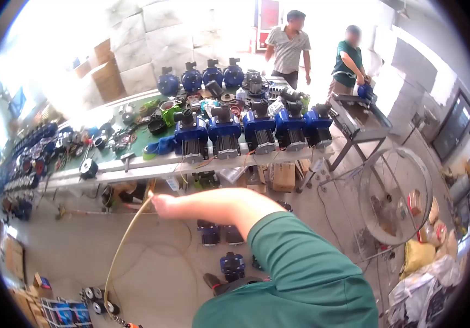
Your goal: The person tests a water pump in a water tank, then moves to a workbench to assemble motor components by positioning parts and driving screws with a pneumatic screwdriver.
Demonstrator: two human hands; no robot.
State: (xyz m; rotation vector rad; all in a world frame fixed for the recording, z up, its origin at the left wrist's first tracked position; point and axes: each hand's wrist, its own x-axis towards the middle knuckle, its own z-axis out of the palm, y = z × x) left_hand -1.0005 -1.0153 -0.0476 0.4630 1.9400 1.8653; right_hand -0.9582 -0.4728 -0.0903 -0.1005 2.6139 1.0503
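My right hand [165, 205] reaches out to the left, below the front edge of the workbench [103, 174]. Its fingers are closed around the upper part of a thin yellowish hose [121, 245]. From my hand the hose curves down to the lower left, towards an orange piece [133, 326] at the bottom edge. Above the hand, on the bench, lie a hammer [127, 159] and a blue cloth [161, 146]. Blue pumps with finned motors [225, 134] stand in a row along the bench edge. My left hand is out of sight.
More blue pumps [231, 266] stand on the floor beside my foot [212, 281]. Two people [290, 46] are behind the bench, one handling a blue part at a metal stand [358, 117]. A large wheel-like ring [429, 197] and sacks [418, 256] are at right; cartons [284, 177] sit under the bench.
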